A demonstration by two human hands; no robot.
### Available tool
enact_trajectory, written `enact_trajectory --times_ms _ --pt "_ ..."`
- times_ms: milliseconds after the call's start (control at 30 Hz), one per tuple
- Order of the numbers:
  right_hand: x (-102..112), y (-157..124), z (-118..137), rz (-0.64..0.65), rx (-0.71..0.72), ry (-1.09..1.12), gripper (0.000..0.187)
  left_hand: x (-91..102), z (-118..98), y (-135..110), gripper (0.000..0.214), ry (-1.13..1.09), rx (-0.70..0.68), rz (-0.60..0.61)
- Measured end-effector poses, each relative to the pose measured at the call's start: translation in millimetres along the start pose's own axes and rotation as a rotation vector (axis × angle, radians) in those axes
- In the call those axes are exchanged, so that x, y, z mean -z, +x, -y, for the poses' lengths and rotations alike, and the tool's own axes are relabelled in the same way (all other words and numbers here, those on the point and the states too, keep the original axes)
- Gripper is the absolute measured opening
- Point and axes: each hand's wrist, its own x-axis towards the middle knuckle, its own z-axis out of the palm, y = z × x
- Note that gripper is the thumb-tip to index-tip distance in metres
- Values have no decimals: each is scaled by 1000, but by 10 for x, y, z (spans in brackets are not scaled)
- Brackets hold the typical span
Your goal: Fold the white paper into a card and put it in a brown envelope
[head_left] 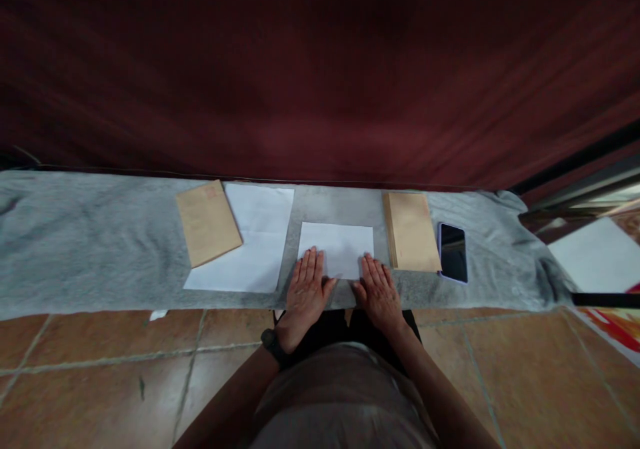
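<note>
Both our left hand (306,292) and right hand (380,295) lie flat, pinching nothing, on centre-frame white paper (340,241), which uneven pressing may skew.

left hand (306,294) | right hand (380,297) | flat on white sheet (337,241) (phone (453,253) rightward)

A dark red surface (310,102) fills the upper frame. Grey cloth (100,249) spans the middle; on it, right of centre, lies a dark-screened phone (453,253). Orange-brown floor tiles (110,395) run along the bottom, with a white scrap (159,315) at lower left. A white flat piece (600,252) sits at the right edge, above a red-and-yellow patterned item (617,329).
</note>
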Motion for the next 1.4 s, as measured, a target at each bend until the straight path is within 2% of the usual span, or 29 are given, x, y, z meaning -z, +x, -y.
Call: enact_trajectory --times_ms 133,267,500,633,800,933,1033,1133,1400 --pt "15 -69 -85 10 3 -22 67 58 75 -108 72 44 51 7" --pt "-10 -94 -108 3 8 -3 66 135 28 -110 73 66 53 16" --pt "-43 -116 -120 -11 15 1 66 136 -237 90 72 29 -229 74" --pt "-12 -126 -124 3 1 14 62 66 -274 104 72 26 -271 124" --pt "38 96 11 16 -23 131 60 15 -270 99 71 25 -282 123" --pt "-13 361 228 70 70 282 59 -18 -269 107 63 20 -310 122" --pt "-74 431 321 76 69 280 59 -11 -234 100 60 -10 -335 113" --pt "-104 402 314 66 65 223 58 32 -150 88 57 -48 -298 104" --pt "-106 329 241 24 -3 55 59 74 133 140 60 -29 -47 22"
